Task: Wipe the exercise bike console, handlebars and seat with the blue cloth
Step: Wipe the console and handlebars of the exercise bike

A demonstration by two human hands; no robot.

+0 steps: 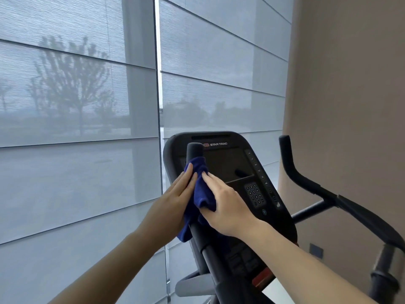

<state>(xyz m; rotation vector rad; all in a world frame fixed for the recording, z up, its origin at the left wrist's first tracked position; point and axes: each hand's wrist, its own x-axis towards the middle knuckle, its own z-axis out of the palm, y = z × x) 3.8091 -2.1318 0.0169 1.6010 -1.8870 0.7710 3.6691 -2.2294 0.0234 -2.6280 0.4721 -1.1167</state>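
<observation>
The blue cloth is wrapped round the upper part of the bike's left handlebar, just below its rounded black tip. My left hand presses the cloth against the bar from the left with straight fingers. My right hand presses it from the right, fingers also laid flat, thumb tucked under the cloth. Behind the bar stands the black console with a dark screen and a keypad. The right handlebar rises at the right. The seat is out of view.
Tall windows with grey translucent blinds fill the left and the back. A beige wall stands close on the right of the bike. A chrome-and-black grip shows at the lower right edge.
</observation>
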